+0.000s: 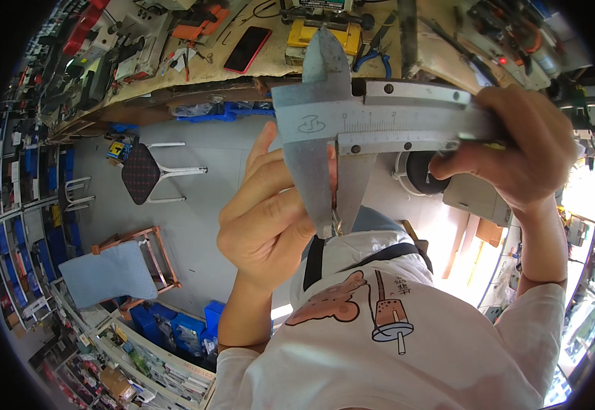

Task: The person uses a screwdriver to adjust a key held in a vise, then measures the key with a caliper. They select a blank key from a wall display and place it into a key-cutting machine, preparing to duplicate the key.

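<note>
Nearest to us, a steel vernier caliper [309, 130] lies crosswise, its long beam running left to right and its long measuring jaws pointing back toward our printed white shirt [352, 307]. Our right hand [526, 147] closes around the beam at the caliper's right end, fingers over the upper edge and thumb bent beneath, so it has firm hold of the tool.

Our left hand [267, 222] sits at the caliper's left side, half curled, its fingers passing behind the fixed jaw; their tips are hidden, so we cannot tell what they pinch. A small shiny metal piece [338, 222] shows at the lower end of the caliper's narrow jaw gap. It seems to stand along that gap, square to the beam, though whether both jaw faces touch it we cannot tell. From our left hand it lies just to the right; our right hand is well apart from it, up the beam, so the left is nearer.

Beyond the caliper, on the bench [208, 65], we see a phone [248, 49] and blue-handled pliers [377, 58].
</note>
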Tool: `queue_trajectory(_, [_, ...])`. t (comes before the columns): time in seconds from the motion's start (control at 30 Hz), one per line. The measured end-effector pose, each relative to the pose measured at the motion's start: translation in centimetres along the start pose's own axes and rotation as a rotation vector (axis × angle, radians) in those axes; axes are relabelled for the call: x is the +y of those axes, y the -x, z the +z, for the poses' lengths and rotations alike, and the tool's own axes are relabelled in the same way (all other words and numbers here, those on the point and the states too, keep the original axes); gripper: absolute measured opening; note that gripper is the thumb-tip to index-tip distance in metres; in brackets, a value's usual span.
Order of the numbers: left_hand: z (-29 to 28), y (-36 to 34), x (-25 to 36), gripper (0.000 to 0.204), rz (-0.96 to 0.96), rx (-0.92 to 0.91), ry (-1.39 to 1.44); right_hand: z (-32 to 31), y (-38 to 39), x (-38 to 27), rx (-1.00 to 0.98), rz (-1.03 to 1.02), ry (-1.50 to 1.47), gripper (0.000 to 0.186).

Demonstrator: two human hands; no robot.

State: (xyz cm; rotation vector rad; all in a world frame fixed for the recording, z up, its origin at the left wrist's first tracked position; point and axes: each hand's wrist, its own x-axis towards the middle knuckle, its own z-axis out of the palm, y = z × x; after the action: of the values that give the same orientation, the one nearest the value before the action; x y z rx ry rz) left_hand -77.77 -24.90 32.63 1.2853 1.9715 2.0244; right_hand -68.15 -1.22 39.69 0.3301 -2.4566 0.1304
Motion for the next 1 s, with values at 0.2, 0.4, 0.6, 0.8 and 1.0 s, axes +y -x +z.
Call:
queue_trajectory(0.2, [-0.2, 0.0, 0.4, 0.02, -0.005, 0.001, -0.015, -0.3, -0.2, 0.0, -0.032, -0.012, 0.038, 0.058])
queue_trajectory(0.4, [-0.2, 0.1, 0.4, 0.017, 0.002, 0.034, -0.018, -0.2, -0.5, -0.1, -0.048, -0.024, 0.07, 0.059])
queue_trajectory(0.6, [-0.5, 0.2, 0.6, 0.017, 0.023, 0.041, -0.034, 0.0, -1.0, 0.0, 0.002, -0.086, 0.047, 0.059])
queue_trajectory(0.8, [-1.0, 0.3, 0.5, 0.018, 0.075, 0.059, -0.027, 0.5, -1.7, -0.4, 0.043, -0.128, 0.06, 0.06])
queue_trajectory(1.0, [-1.4, 0.4, 0.4, 0.019, 0.116, 0.058, -0.031, 0.7, -1.9, -0.5, 0.048, -0.143, 0.044, 0.061])
